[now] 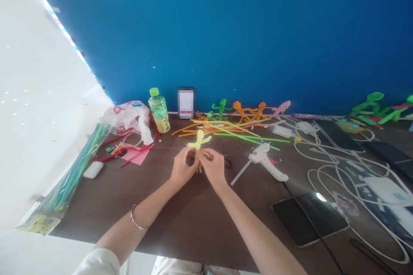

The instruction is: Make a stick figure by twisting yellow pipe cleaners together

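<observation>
Between my two hands, above the middle of the dark table, is a yellow pipe-cleaner figure (200, 138) with a head and two arms spread sideways. My left hand (184, 164) pinches its lower body from the left. From the right, my right hand (212, 164) closes its fingertips on the same body. Thin yellow ends stick out below the fingers; the gripped part is hidden. Behind the figure lie loose orange and green pipe cleaners (251, 138). A white hot glue gun (267, 161) with a glue stick in its back rests to the right of my right hand.
At left are a bag of pipe cleaners (72, 167), a white plastic bag (129, 116) and a drink bottle (159, 111). Finished figures such as an orange one (240, 111) stand along the blue wall. A tablet (309, 218) and tangled white cables (322, 176) occupy the right side.
</observation>
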The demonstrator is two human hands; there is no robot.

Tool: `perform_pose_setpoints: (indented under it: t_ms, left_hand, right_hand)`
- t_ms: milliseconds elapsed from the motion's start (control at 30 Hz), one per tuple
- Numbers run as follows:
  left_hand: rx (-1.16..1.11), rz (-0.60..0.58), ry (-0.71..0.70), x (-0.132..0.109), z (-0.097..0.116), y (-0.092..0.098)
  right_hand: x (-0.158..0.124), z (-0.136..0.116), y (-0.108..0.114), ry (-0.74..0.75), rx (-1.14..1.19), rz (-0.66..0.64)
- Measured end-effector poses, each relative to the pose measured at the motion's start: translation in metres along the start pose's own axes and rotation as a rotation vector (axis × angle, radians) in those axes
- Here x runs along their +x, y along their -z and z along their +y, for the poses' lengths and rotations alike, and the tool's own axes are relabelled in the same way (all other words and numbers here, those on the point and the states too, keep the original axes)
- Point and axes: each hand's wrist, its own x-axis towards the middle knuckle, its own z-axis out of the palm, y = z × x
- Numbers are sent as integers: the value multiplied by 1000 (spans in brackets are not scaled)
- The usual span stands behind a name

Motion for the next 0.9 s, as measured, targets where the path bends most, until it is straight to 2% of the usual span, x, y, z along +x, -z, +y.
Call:
perform_pose_setpoints:
  t_ms: [100,200,333,400,600,733,900]
  left_hand:
    - [53,1,19,1,-1,2]
    - [-14,2,98,5,-3,3]
    - [-322,-41,281,10,-2,3]
    - [-468,-77,372,12,-1,5]
    - [-809,-287,678,14,10,12]
    - [-1002,-445,893,8,16,16]
    - [-1019,-538,1086,1,15,18]
  right_hand:
    - [-1,1,0,34,-75,10]
    - [3,3,3,101,25,-73]
    - [12,5,11,209,17,-133]
    - [15,5,14,216,-11,-148]
    - [19,2,21,49,146,-277]
    - [17,5,21,-46,341,-452]
    - [10,2,22,-100,417,-638]
